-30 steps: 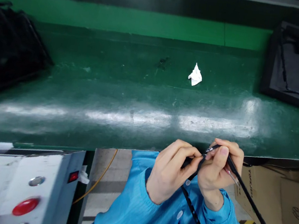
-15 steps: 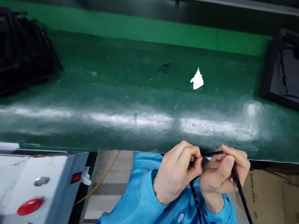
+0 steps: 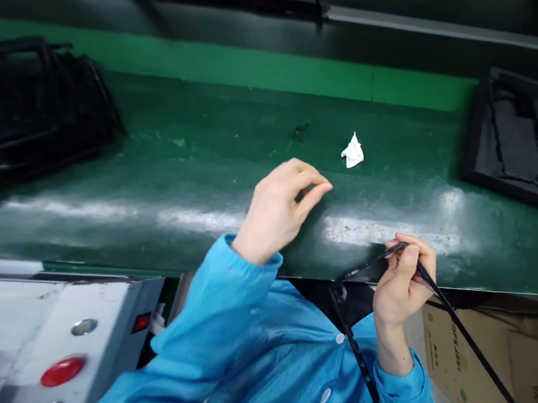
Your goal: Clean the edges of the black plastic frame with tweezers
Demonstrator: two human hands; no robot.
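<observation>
My right hand [image 3: 403, 284] pinches a thin black frame [image 3: 478, 351] near one corner, between thumb and fingers at the bench's front edge. One long bar of the frame slopes down to the right, and another runs down in front of the blue sleeves and jacket. Over the bench to the left, my left hand [image 3: 275, 212] is raised with thumb and index fingertips pressed together. Whatever may be between those fingertips is too small to make out. A crumpled white scrap [image 3: 353, 152] lies on the bench just beyond the left fingertips.
Several black frames [image 3: 35, 115] are piled at the left of the green bench [image 3: 193, 171]. A black foam tray [image 3: 516, 185] with cut-outs sits at the right. Below left is a machine panel with a red button [image 3: 63, 371]; cardboard boxes [image 3: 482, 355] stand below right.
My left hand has come off the frame and moved up and left over the bench. My right hand keeps its hold on the frame, slightly higher. The view has shifted a little.
</observation>
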